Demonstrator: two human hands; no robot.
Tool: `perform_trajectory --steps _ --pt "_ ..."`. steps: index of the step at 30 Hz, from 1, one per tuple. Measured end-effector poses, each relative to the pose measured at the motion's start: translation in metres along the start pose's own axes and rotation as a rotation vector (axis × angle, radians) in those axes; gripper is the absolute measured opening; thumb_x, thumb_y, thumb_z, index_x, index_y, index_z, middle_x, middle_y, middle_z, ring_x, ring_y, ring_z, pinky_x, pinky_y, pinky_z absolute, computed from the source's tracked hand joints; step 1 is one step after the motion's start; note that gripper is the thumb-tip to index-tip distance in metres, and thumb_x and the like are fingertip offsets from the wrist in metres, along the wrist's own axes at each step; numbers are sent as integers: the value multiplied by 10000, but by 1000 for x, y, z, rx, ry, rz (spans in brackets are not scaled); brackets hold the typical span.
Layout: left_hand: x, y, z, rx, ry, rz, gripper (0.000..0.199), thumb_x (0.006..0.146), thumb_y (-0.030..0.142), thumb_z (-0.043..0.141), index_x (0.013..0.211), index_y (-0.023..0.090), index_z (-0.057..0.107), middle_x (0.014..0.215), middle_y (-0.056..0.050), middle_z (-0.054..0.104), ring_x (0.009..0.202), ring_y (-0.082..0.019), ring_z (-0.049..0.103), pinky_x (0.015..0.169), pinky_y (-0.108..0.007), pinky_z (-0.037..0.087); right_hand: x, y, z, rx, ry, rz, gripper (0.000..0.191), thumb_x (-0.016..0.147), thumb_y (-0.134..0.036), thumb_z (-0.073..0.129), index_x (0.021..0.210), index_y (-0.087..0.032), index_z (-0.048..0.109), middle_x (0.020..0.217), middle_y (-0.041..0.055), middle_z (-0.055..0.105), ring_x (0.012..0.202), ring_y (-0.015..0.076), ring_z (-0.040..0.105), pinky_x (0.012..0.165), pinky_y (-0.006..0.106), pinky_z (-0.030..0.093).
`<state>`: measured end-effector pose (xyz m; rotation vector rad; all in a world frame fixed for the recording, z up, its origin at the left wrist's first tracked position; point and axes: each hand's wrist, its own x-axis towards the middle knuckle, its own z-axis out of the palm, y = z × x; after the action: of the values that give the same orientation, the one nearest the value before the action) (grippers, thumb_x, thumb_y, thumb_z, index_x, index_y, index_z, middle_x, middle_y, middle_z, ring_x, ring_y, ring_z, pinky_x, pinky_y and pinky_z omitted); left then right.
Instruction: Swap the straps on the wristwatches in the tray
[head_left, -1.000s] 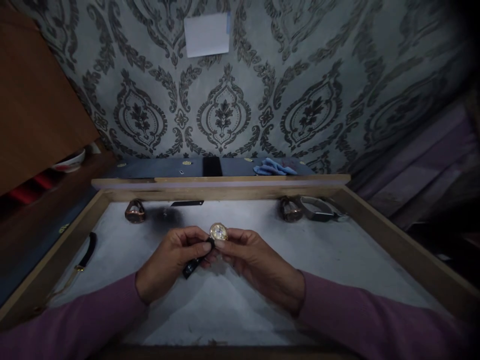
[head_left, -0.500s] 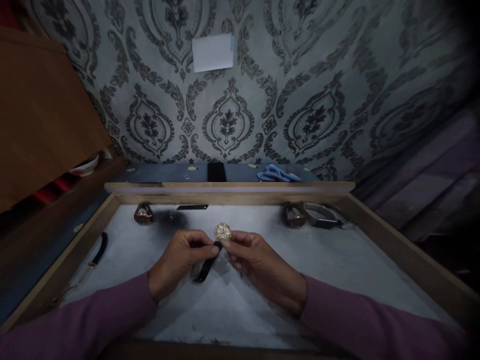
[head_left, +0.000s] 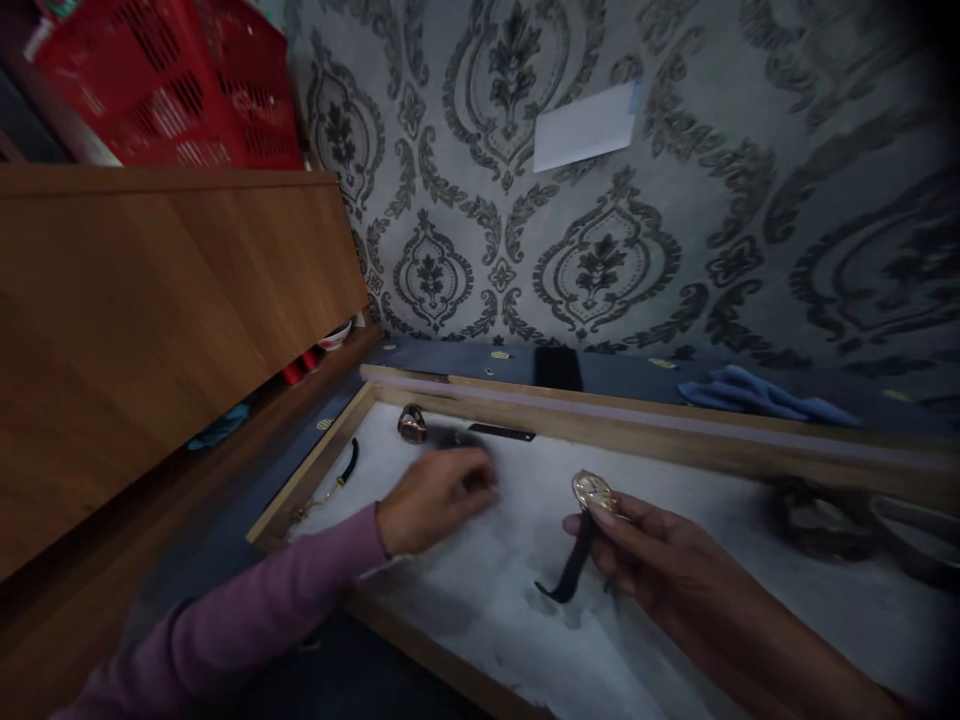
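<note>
My right hand (head_left: 660, 560) grips a wristwatch (head_left: 594, 490) with a gold case, a pale dial and a black strap hanging down toward the tray floor. My left hand (head_left: 442, 498) is off the watch, over the left part of the wooden tray (head_left: 480, 392). Its fingers look curled but are smeared by motion, and whether anything is in them cannot be made out. Just behind it lies a flat black strip (head_left: 501, 432). A brown and copper-coloured watch (head_left: 412, 424) sits near the back left corner, and a black strap with gold links (head_left: 345, 468) lies along the left side.
Blurred dark watches (head_left: 821, 515) lie at the tray's right. Behind the back rim are a blue cloth (head_left: 765, 395) and a dark flat rectangle (head_left: 557, 369). A wooden cabinet (head_left: 180, 290) with a red basket (head_left: 187, 90) on top stands at the left, beside the patterned wall.
My left hand has let go of the watch strap and moved away to the left. The view has turned left. My right hand still holds the watch.
</note>
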<state>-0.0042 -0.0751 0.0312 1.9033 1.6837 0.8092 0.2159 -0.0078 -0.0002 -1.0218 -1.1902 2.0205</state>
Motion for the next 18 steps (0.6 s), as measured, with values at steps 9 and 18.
perform_trajectory --steps 9,18 --pt "-53 -50 -78 705 114 -486 186 902 249 457 810 166 596 803 -115 670 807 -269 639 687 -324 407 -6 -4 3 -191 -34 -29 448 595 -564 789 741 -156 672 652 35 622 439 46 220 431 241 184" --pt "-61 -50 -61 659 98 -564 61 830 179 513 793 178 562 807 -82 660 823 -244 632 687 -304 423 -12 -5 4 -151 -149 -37 426 666 -568 755 814 -173 693 697 26 584 564 112 392 503 255 279"
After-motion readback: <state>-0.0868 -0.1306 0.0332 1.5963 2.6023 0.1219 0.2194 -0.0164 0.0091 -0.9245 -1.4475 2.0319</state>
